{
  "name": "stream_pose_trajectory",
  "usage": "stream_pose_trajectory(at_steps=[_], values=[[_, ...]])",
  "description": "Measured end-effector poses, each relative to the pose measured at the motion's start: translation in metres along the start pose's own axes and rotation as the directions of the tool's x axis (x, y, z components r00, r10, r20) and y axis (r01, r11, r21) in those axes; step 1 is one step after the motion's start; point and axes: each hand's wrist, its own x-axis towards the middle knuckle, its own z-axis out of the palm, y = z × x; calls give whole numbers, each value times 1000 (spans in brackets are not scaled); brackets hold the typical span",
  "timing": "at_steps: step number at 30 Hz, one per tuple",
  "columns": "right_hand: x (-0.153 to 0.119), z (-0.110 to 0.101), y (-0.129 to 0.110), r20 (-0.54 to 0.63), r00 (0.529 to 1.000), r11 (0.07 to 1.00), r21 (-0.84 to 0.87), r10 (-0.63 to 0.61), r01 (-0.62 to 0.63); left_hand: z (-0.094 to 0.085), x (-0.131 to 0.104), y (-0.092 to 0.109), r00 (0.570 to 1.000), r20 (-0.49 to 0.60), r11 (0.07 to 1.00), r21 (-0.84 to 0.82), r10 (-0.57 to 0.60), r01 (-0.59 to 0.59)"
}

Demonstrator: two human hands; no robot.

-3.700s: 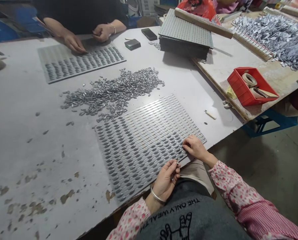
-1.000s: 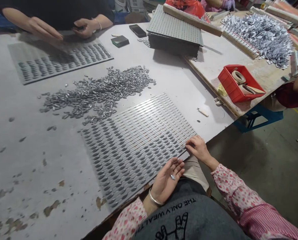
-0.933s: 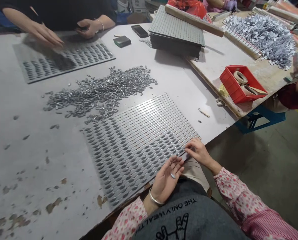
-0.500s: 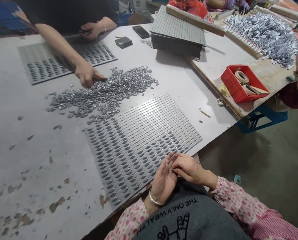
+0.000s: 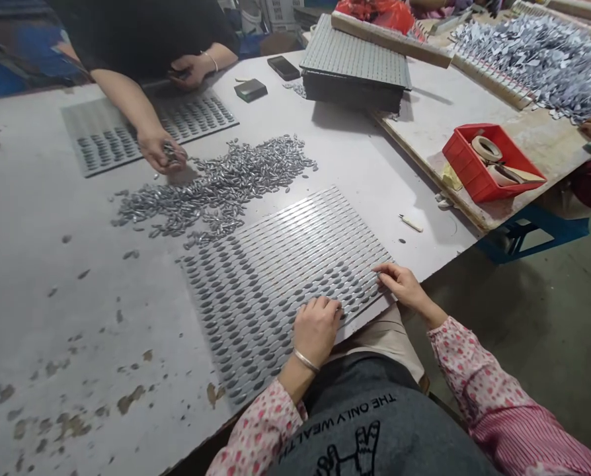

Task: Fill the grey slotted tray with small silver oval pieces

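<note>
A slotted panel (image 5: 295, 254) lies at an angle in front of me, with grey, pointed oval pieces (image 5: 233, 311) filling its left side and near rows. My left hand (image 5: 316, 328) is curled, back upward, over the near edge; whatever its fingers enclose is hidden. At the panel's right edge, my right hand (image 5: 399, 284) pinches a small oval piece, mostly covered by the fingertips. Beyond the panel spreads a pile of loose silvery oval pieces (image 5: 216, 188).
Across the table, a co-worker's hand (image 5: 159, 149) holds several oval pieces above the pile, beside another panel (image 5: 84, 155). Stacked panels (image 5: 357, 69), a phone (image 5: 283, 67), a dark block (image 5: 250, 90), a small cutter (image 5: 411, 223) and a red bin (image 5: 484, 178) stand around.
My hands have parted: the left has turned palm down onto the panel, and the right has moved to its right edge. The co-worker's hand has lifted pieces from the pile.
</note>
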Motion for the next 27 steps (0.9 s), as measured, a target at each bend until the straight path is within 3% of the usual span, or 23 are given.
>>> stream_pose_trajectory(at_steps=[5,12,16,21,27], values=[[-2,3,4,18,1000,999,22,-23,23,11,1,-6,999,-8,984,175,44,-41],[-1,6,-2,77,971,928,-285,-227,240,9,0,-8,998,-3,977,203,64,-62],[-3,10,-7,111,965,874,-410,-237,262,12,-5,-8,998,-29,988,148,47,-42],[-2,17,-8,67,976,822,-528,-208,212,13,-9,-8,998,-55,998,47,43,-41],[2,11,-12,49,960,840,-473,-276,266,8,-17,-14,996,-91,987,-163,-12,-3]])
